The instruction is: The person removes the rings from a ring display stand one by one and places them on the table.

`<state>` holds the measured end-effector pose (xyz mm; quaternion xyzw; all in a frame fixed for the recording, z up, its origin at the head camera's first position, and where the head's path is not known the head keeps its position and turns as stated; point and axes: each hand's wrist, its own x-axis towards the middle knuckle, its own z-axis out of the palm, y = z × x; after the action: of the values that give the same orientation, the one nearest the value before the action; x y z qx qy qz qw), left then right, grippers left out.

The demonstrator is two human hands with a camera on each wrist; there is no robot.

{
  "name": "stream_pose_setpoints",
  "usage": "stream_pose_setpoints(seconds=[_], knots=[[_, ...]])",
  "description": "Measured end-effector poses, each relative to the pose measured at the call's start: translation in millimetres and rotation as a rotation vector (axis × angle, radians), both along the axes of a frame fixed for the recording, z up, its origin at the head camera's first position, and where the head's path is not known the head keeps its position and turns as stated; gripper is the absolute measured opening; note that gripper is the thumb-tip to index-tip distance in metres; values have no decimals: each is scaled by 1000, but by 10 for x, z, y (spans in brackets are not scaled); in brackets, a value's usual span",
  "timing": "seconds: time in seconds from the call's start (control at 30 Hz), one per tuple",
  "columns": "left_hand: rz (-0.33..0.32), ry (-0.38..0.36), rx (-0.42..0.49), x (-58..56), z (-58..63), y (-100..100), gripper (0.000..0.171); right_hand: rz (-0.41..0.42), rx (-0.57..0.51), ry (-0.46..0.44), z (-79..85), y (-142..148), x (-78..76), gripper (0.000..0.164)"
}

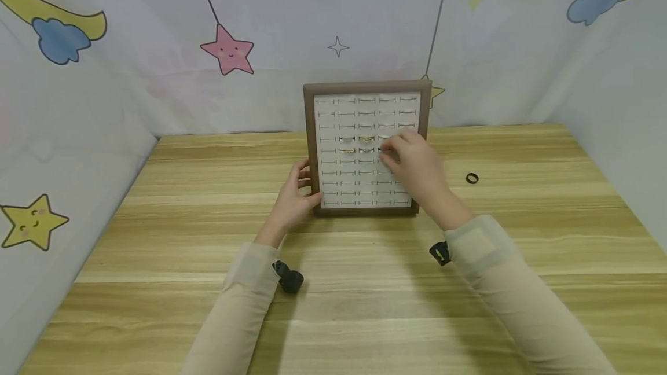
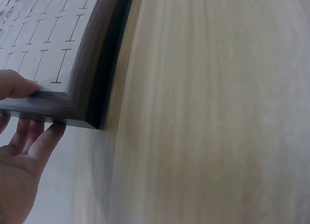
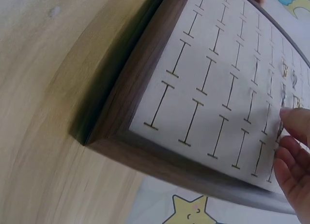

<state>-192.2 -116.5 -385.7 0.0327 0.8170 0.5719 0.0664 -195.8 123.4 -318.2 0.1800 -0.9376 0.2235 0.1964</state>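
Left hand (image 1: 293,198) grips the ring tray's (image 1: 308,149) left frame edge; right hand (image 1: 417,168) pinches at a mid-row slot (contents hidden). Black ring (image 1: 472,178) lies well apart on open tabletop (image 1: 547,230).

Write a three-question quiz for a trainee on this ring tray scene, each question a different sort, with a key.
1. True or false: the left hand grips the ring tray at its left edge.
2. Multiple choice: where does the loose black ring lie? A. in a tray slot; B. on the wooden table, right of the tray; C. in the left hand.
3. Fill in: the right hand has its fingertips over the tray's ______ insert.

Key
1. True: thumb on the frame's front, fingers behind it.
2. B: it lies apart from the tray and both hands.
3. White (slotted): a few rings sit in the middle rows beside the fingertips.
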Motion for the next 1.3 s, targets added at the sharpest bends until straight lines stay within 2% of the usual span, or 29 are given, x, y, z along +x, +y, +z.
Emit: stream_pose_setpoints(seconds=[0.37, 0.53, 0.63, 0.83, 0.97, 1.2, 1.3], knots=[[-1, -8, -6, 25, 41, 10, 76, -20, 40, 56, -41, -59, -9, 11], [-6, -5, -2, 25, 35, 13, 76, -17, 45, 34, -39, -47, -20, 12], [-5, -4, 3, 22, 30, 10, 77, -6, 0, -17, -35, -28, -33, 11], [-3, -7, 8, 20, 26, 8, 76, 12, -203, -120, -28, 25, -51, 12], [-8, -3, 12, 18, 26, 8, 76, -4, -364, -129, -13, 99, -66, 17], [-9, -15, -21, 25, 34, 5, 78, -128, -667, -159, 65, 396, -138, 29], [-7, -17, -18, 20, 31, 7, 78, -167, -833, -172, 73, 592, -181, 23]])
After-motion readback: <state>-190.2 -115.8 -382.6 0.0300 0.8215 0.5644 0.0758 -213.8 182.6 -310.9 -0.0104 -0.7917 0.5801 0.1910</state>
